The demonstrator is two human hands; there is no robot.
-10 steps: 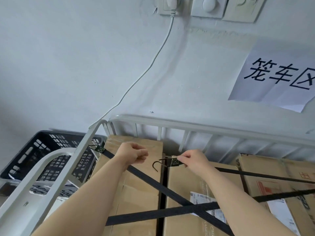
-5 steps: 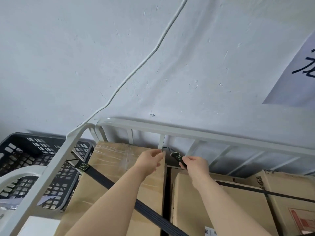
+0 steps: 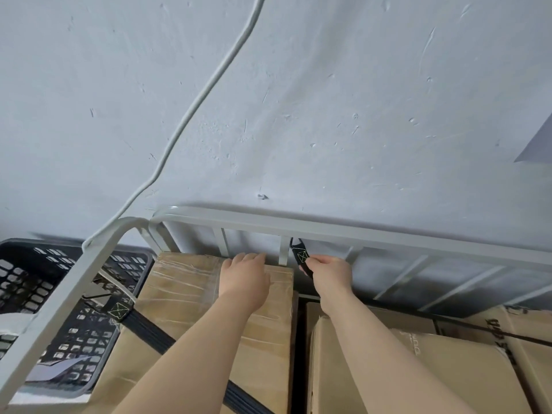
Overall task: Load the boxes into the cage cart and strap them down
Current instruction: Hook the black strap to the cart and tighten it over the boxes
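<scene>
I see a black lattice crate [image 3: 30, 279] at left and a white cable [image 3: 191, 115] trailing down the grey wall [image 3: 358, 115].

Storage room: cage cart [image 3: 328, 228], strapped cardboard boxes [image 3: 185, 294], black plastic crate [image 3: 27, 279].

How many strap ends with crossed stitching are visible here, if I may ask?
2. One strap end lies by the left side rail; the other hangs at the back rail, pinched by the right hand. More may be hidden.
</scene>
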